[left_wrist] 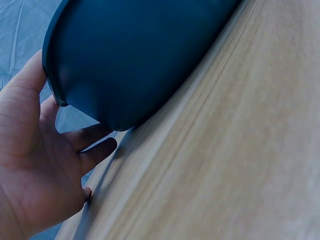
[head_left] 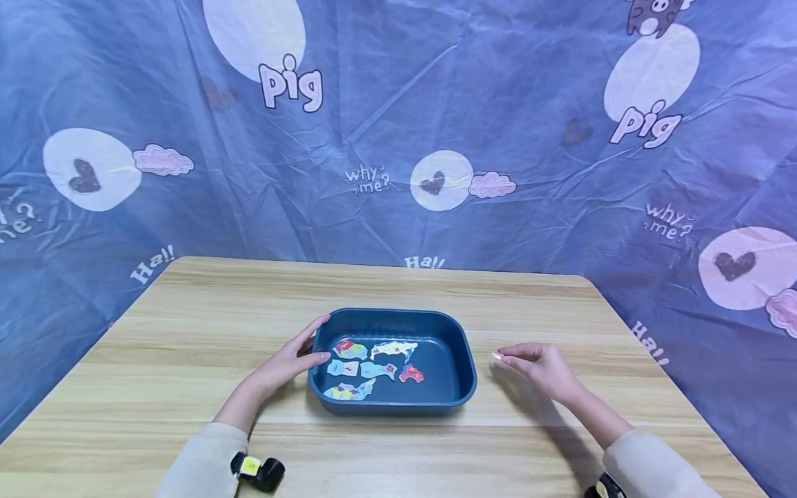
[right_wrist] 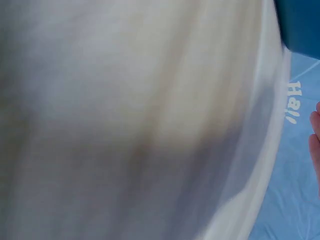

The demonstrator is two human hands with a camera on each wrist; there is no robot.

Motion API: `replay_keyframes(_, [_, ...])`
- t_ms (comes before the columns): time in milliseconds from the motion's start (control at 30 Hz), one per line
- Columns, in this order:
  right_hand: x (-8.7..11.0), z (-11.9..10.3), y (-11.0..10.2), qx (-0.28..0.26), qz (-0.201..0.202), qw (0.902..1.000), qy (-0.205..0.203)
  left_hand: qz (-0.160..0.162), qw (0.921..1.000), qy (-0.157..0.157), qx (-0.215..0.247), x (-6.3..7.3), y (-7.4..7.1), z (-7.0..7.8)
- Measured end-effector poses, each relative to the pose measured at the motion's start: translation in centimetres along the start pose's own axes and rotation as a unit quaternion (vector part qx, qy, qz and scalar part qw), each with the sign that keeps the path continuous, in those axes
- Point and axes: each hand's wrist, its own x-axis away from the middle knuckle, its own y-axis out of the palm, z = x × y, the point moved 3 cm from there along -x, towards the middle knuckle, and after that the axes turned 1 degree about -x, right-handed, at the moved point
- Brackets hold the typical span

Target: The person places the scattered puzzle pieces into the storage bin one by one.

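Note:
A dark blue rectangular plastic basin point(head_left: 461, 353) sits on the table, with several colourful, irregular map-like puzzle pieces point(head_left: 351, 391) lying flat in its left and middle part. My left hand point(head_left: 288, 361) grips the basin's left end, the thumb over the rim and the fingers along the outside wall. In the left wrist view, the hand point(left_wrist: 37, 155) is against the basin point(left_wrist: 125, 55) from below the rim. Right of the basin, my right hand point(head_left: 548, 370) pinches a small pale piece point(head_left: 496, 355) above the table; its face is hidden. Only some fingers point(right_wrist: 315, 132) show in the right wrist view.
The light wooden table point(head_left: 386, 456) reaches back to a blue printed cloth point(head_left: 373, 124) that hangs behind and at both sides. A black wrist camera point(head_left: 264, 472) is strapped over the left sleeve, and part of another point(head_left: 607, 486) shows at the right sleeve.

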Motion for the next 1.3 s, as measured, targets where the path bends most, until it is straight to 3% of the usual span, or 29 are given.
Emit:
replay_keyframes(433, [-2.9, -3.2, -0.1, -0.022, -0.004, 0.9997, 0.01, -0.009, 1.0, 0.005, 0.001, 0.2, 0.0, 0.6])
replay_keyframes(733, [-4.8, -5.0, 1.9, -0.066, -0.024, 0.9975, 0.003, -0.006, 1.0, -0.006, -0.001, 0.2, 0.1, 0.4])
replay_keyframes(967, [-5.4, -5.9, 3.7, -0.063, -0.036, 0.9972, -0.017, -0.004, 1.0, -0.007, -0.001, 0.1, 0.1, 0.4])
replay_keyframes(1200, [-5.6, -6.7, 5.7, -0.077, -0.061, 0.9946, -0.033, -0.005, 1.0, -0.007, 0.004, 0.7, 0.2, 1.7])
replay_keyframes(1300, [-5.4, -8.2, 6.2, -0.074, -0.072, 0.9941, -0.034, -0.005, 1.0, -0.005, 0.005, 0.9, 0.3, 2.0])
